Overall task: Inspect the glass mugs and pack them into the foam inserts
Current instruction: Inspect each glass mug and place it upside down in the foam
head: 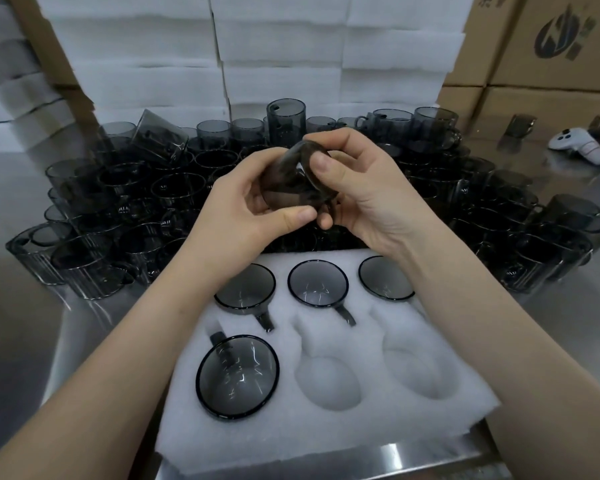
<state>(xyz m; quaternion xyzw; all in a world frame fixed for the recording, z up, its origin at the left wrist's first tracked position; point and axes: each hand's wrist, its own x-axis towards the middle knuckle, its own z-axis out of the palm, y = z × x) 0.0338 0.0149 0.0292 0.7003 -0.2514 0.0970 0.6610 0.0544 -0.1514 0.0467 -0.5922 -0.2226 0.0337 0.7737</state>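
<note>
Head view: I see the left hand [243, 206] and right hand [364, 199] both curled round one smoked mug [290, 178], held above the far edge of the foam insert [326, 441]. I judge that a slipping fingertip hold could drop it onto the packed mugs [317, 284]. The insert sits at the near edge of the steel counter [18, 341], with foam stacks [281, 74] and cartons [534, 77] behind.

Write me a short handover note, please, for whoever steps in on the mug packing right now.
Both the left hand and right hand grip one glass mug above the foam insert, mid-inspection.
Done: four packed mugs, the back row and front left.
To do: the front middle pocket and front right pocket are empty; unpacked mugs are heaped behind the insert.
</note>
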